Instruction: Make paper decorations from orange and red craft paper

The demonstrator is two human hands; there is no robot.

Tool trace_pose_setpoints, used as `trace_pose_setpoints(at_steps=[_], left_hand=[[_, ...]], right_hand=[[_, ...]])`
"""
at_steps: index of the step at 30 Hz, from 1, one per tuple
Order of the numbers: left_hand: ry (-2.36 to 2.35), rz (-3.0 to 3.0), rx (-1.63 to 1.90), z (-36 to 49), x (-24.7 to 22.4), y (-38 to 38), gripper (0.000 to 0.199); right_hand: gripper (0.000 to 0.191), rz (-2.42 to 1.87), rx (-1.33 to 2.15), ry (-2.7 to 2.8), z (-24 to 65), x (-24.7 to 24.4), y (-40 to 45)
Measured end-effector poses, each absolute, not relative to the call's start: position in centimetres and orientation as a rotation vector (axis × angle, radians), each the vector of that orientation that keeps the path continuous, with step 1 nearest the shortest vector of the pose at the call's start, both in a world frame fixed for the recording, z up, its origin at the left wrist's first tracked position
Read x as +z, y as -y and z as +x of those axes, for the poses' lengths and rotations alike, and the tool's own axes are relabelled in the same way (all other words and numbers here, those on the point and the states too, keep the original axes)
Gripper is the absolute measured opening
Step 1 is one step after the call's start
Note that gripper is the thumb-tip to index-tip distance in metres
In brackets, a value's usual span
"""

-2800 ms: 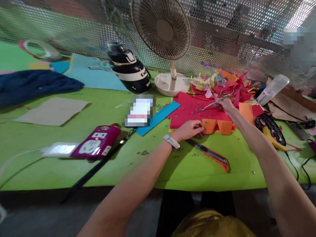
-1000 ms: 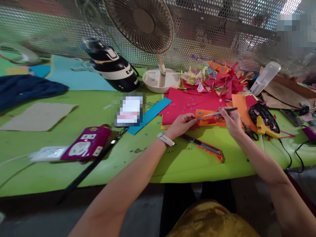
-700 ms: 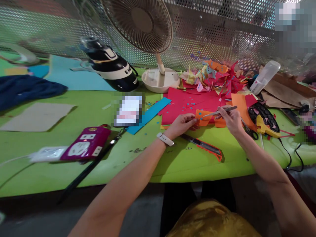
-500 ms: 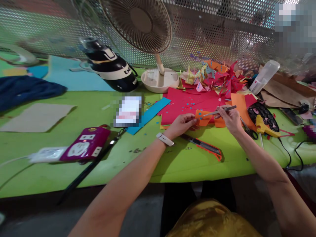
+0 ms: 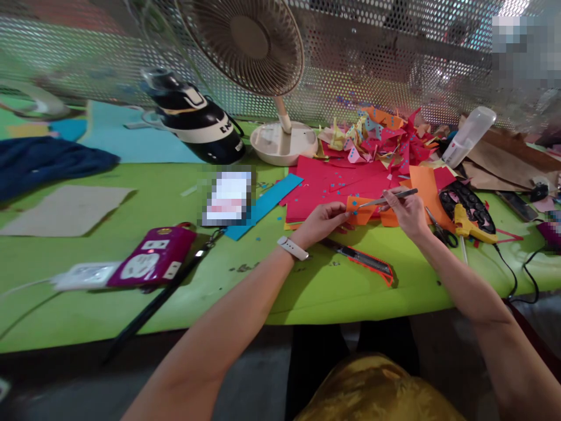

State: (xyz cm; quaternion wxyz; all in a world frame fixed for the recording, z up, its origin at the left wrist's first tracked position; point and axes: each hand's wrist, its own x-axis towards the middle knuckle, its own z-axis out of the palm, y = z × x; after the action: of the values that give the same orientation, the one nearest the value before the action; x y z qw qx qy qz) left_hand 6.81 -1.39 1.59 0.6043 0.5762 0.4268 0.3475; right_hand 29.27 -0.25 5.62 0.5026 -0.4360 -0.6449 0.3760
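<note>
Tweezers point(image 5: 390, 199) in one hand, a blue-dotted orange paper piece point(image 5: 363, 216) in the other.
The black flask point(image 5: 201, 130) carries letters on its white band that seem to begin "EN", the rest turning out of sight; the label on the clear bottle point(image 5: 470, 137) is too small to read, the phone point(image 5: 228, 199) screen is pixelated, and the top edge cuts off the fan point(image 5: 249, 38). The left hand point(image 5: 324, 222), its far fingers partly hidden, pinches the left edge of the orange piece at the near edge of the red sheets point(image 5: 313, 187). The right hand point(image 5: 407, 211) pinches the tweezers between curled fingers, their tip by the lower dot; whether it touches, I cannot tell.
</note>
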Motion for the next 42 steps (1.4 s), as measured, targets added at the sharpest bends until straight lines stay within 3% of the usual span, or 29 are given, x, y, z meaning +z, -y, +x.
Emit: trace_pose_setpoints(at_steps=[8,27,42], left_hand=[[-0.978,1.317,0.83,6.8,1.2,1.1,0.05],[-0.994,1.169,0.885,6.9,1.3,1.1,0.036],[-0.986,1.173,0.898,7.1,1.7,1.3,0.051]], right_hand=[[0.045,-1.047,0.918,1.544,29.3,5.4,0.1],[0.04,-1.022,0.964,1.501,29.6,5.3,0.2],[0.043,-1.0,1.009,1.454,29.5,4.7,-0.1]])
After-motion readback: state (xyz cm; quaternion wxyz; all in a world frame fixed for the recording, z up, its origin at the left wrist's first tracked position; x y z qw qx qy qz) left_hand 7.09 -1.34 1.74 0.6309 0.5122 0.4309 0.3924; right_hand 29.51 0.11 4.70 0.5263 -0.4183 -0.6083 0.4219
